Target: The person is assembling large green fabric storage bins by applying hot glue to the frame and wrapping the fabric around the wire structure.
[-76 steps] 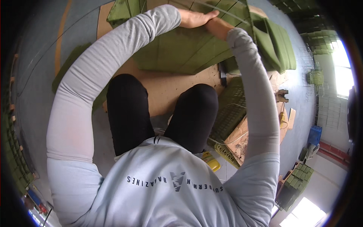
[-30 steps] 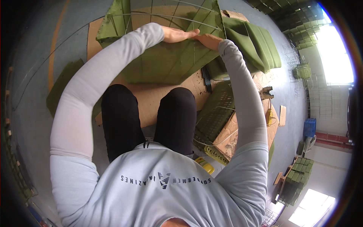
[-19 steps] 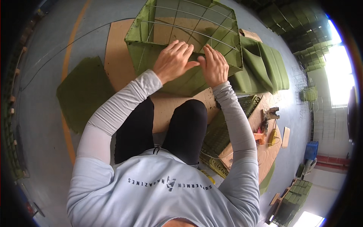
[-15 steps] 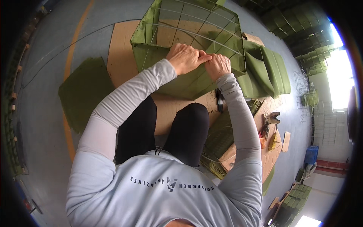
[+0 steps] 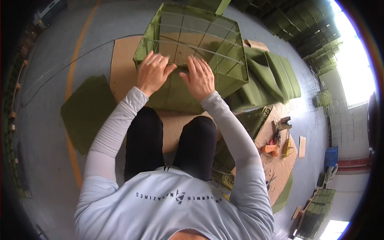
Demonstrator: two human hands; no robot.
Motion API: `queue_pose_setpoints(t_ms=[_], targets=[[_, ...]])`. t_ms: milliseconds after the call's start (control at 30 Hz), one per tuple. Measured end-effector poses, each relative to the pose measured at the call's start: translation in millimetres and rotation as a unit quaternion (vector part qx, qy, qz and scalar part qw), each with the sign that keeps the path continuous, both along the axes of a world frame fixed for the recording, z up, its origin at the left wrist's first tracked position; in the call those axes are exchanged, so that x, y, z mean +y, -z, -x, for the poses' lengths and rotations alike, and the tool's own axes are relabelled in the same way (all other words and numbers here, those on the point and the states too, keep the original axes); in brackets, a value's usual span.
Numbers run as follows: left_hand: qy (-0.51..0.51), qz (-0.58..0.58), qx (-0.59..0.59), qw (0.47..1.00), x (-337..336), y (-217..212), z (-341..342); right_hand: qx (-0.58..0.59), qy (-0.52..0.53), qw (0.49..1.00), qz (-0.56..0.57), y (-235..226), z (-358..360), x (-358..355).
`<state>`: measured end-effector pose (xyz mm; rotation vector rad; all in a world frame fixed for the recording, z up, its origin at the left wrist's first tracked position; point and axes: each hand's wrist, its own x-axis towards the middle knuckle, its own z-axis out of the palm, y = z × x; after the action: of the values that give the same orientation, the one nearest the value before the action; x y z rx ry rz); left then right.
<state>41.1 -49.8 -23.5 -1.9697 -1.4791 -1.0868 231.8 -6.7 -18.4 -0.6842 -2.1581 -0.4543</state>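
In front of my knees stands a box-shaped green fabric cover [image 5: 176, 95] over a wire frame, and thin wires [image 5: 224, 53] cross its upper face in a grid. My left hand [image 5: 152, 74] is at the left part of the box's near top edge, fingers stretched forward and thumb apart. My right hand [image 5: 200, 79] is on the same edge further right, fingers straight and thumb pointing inward. Neither hand grips anything that I can see. The left fingertips are slightly blurred, and the hands partly hide the edge between them.
Cardboard [image 5: 122, 60] lies under the box. A flat green piece [image 5: 89, 114] is at the left, folded green fabric [image 5: 272, 76] at the right. An orange glue gun [image 5: 270, 149] and a yellow-handled tool [image 5: 287, 148] lie on cardboard at the right. Green stacks [image 5: 318, 212] stand beyond.
My hands, together at the near edge before, have moved apart and their closed fingers have opened. The box appears shifted slightly left and lower in the picture.
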Motion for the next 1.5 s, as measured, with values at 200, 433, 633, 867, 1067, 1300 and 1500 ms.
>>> queue_pose_setpoints(t_ms=[200, 433, 633, 867, 1067, 1300, 1500], targets=[[-0.003, 0.433, 0.010, 0.901, 26, -38, -4, -0.288, 0.146, 0.803, 0.501, -52, 24, 21], [0.095, 0.489, -0.138, 0.856, 63, -26, -16, -0.250, 0.025, 0.730, 0.636, -19, 24, 91], [0.107, 0.015, 0.001, 0.994, 5, -9, -25, 0.032, -0.002, 0.997, 0.067, -32, -29, 25], [0.092, 0.059, 0.039, 0.993, 33, 3, -24, -0.082, 0.120, 0.954, 0.260, -11, -45, 26], [-0.019, 0.111, -0.121, 0.986, 94, 5, 62, -0.153, 0.017, 0.972, 0.180, -22, 37, 29], [-0.029, 0.227, -0.146, 0.962, 91, -16, 96, 0.041, -0.051, 0.983, 0.174, -43, 13, 58], [0.098, 0.095, 0.087, 0.987, 53, 4, -36, 0.045, 0.041, 0.981, 0.186, 16, -51, 94]])
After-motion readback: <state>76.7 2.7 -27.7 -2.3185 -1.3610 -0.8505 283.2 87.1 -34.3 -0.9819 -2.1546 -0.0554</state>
